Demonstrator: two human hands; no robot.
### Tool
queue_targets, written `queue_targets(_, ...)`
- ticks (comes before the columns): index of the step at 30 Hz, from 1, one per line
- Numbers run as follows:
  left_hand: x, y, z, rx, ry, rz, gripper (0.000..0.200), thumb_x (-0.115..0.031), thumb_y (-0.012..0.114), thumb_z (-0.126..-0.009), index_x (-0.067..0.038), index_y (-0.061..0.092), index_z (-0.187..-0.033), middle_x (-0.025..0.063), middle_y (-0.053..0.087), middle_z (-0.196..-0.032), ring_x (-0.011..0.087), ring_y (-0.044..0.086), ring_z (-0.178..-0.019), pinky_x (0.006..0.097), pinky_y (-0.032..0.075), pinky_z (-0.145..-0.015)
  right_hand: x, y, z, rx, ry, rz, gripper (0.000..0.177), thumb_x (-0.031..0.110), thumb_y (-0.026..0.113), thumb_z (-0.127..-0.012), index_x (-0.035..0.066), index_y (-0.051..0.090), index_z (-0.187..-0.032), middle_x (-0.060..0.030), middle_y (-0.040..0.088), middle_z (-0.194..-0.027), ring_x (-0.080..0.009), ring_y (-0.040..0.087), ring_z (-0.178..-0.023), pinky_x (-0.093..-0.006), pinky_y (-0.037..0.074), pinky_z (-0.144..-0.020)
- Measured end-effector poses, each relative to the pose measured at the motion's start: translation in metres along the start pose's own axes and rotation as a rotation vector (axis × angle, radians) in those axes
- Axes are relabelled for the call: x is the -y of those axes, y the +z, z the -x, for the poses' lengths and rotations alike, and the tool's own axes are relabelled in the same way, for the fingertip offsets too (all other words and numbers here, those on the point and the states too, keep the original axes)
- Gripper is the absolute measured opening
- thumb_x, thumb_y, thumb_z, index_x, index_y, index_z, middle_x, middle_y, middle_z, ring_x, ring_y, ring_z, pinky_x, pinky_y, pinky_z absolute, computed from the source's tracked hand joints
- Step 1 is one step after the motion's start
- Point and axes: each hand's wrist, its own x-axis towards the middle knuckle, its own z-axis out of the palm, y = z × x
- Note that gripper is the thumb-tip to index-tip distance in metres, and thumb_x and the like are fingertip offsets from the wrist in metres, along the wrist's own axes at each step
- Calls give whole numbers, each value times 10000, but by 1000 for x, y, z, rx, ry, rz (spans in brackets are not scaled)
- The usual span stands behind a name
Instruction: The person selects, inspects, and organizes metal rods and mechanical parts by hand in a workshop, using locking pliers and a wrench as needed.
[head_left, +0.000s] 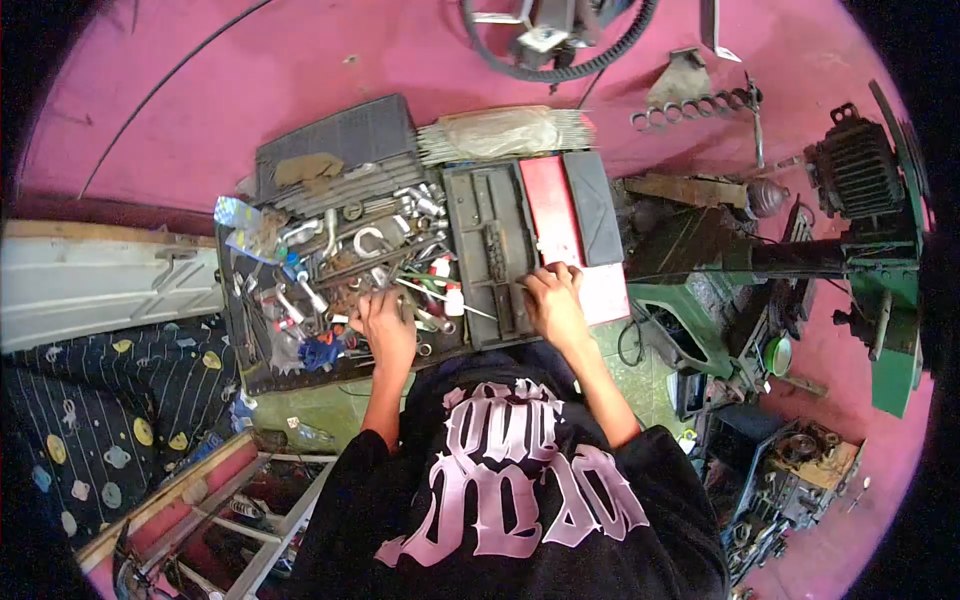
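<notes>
A heap of loose metal tools and parts (345, 240) fills the left side of the workbench, with sockets and wrenches among them. My left hand (387, 332) is down in this heap, fingers curled; what they hold, if anything, is hidden. A small white bottle (454, 300) with a red part lies just to its right. The dark compartmented tray (460, 215) stands right of the heap. At its right edge my right hand (556, 303) is closed over the rim, beside the red lid (552, 225).
Grey ribbed panels (340, 140) and a bundle of pale slats (505, 135) stand behind the tools. A green machine (690, 300) with a motor (855, 165) is on the right. A metal frame (255, 530) leans at lower left. A belt (560, 75) hangs on the pink wall.
</notes>
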Motion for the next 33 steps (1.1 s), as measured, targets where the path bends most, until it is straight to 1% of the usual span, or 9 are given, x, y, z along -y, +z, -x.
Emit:
queue_targets(5, 40, 13, 5, -50, -93, 23, 240, -137, 734, -893, -72, 749, -1124, 88, 729, -1233, 310, 555, -1282, 535, 287, -1108, 64, 31, -42, 86, -194, 48, 234, 147, 740, -830, 103, 762, -1058, -69, 726, -1079, -336, 602, -1152, -546, 405, -1053)
queue_targets(8, 44, 11, -6, 46, -136, 39, 283, -131, 749, -877, -68, 765, -1152, 106, 729, -1252, 325, 555, -1283, 550, 316, -1096, 97, 49, -64, 101, -305, 30, 199, 175, 700, -865, 107, 765, -1041, -70, 725, -1068, -321, 608, -1114, -524, 420, -991)
queue_targets(13, 54, 30, -17, 48, -63, 25, 320, -110, 809, -814, -53, 786, -1128, 137, 708, -1247, 354, 557, -1244, 546, 348, -1056, 137, 79, -97, 145, -348, 148, 245, 165, 641, -909, 114, 763, -1115, -97, 704, -1161, -330, 595, -1205, -554, 423, -1059)
queue_targets(17, 65, 46, -26, 22, -39, 78, 370, -60, 786, -766, -52, 789, -1136, 135, 700, -1266, 357, 551, -1225, 548, 354, -1057, 150, 106, -113, 151, -301, 333, 234, 175, 615, -926, 117, 758, -1102, -95, 700, -1176, -329, 592, -1215, -559, 422, -1069)
queue_targets(18, 63, 41, -28, 15, -25, 119, 260, -77, 686, -860, -65, 786, -1100, 129, 691, -1211, 352, 543, -1232, 559, 353, -1046, 151, 108, -113, 123, -291, 344, 215, 176, 607, -930, 113, 755, -1072, -93, 704, -1157, -325, 594, -1205, -548, 428, -1053)
queue_targets(20, 63, 35, -31, -43, 16, 203, 224, -75, 681, -870, -66, 764, -1078, 111, 707, -1164, 339, 552, -1195, 545, 345, -1025, 150, 110, -118, 158, -224, 321, 249, 166, 605, -936, 116, 781, -1104, -98, 721, -1153, -322, 599, -1186, -525, 417, -1058)
queue_targets(26, 54, 4, -30, -31, 30, 375, 216, -35, 691, -877, -84, 736, -1083, 97, 726, -1058, 323, 572, -1123, 521, 335, -964, 157, 63, -118, 106, -270, 258, 209, 144, 638, -911, 107, 795, -1044, -61, 730, -1081, -306, 603, -1118, -543, 398, -1061)
queue_targets(27, 53, 2, -31, -14, 16, 349, 196, -103, 736, -899, -118, 767, -1092, 77, 744, -1072, 314, 595, -1109, 505, 345, -965, 155, 59, -115, 33, -292, 230, 188, 129, 651, -898, 104, 797, -1012, -64, 727, -1062, -309, 603, -1103, -536, 395, -1047)
queue_targets(33, 22, -49, -39, 58, 118, 499, 133, -124, 739, -923, -125, 826, -1024, 47, 764, -1016, 280, 602, -1047, 488, 337, -955, 163, -16, -93, 111, -111, 174, 135, 116, 724, -901, 83, 808, -1001, -95, 742, -1024, -327, 629, -1095, -524, 403, -1023)
